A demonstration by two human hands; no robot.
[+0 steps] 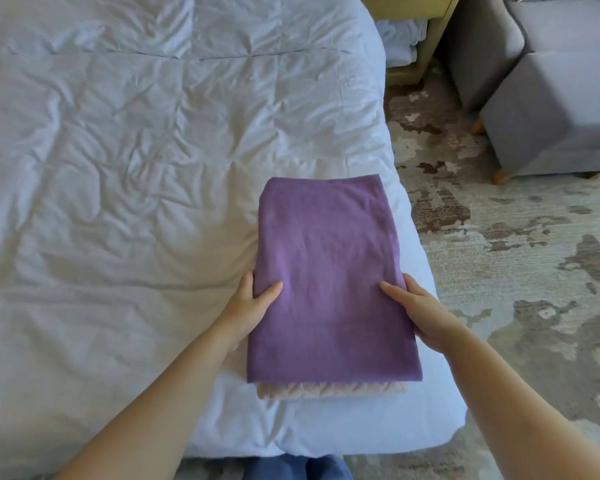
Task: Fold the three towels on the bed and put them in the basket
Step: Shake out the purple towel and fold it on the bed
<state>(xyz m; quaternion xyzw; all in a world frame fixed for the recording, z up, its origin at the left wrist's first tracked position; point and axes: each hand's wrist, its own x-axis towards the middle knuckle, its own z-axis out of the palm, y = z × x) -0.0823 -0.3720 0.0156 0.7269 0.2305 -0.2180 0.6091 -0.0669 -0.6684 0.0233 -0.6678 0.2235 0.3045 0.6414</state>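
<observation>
White quilted duvet, creased all over, covers the bed and fills most of the view. To the right of the bed we note a rug in a mottled grey-brown pattern. On it stands a grey ottoman with wooden feet, just in front of a grey sofa. A wooden shelf holding pale folded linen stands at the bed's far right corner. Blue trousers show at the bottom edge.

Left hand: it grips the left long edge of the purple towel, thumb flat on top and fingers curled round the side. Right hand: mirrored on the right long edge, thumb on top, fingers wrapped over the side and out of sight below. We cannot tell whether the fingers reach under the purple towel only or under the whole stack. Both hands are narrow, closed onto the cloth, and grip at about the same level along the towel.

The purple towel is a folded rectangle near the bed's right edge, at the near end. It lies on a folded beige towel, of which only a strip shows, past the purple one's near short edge. The long axis runs away from us up the bed, the far end leaning slightly right. The near short edge faces the trousers.
</observation>
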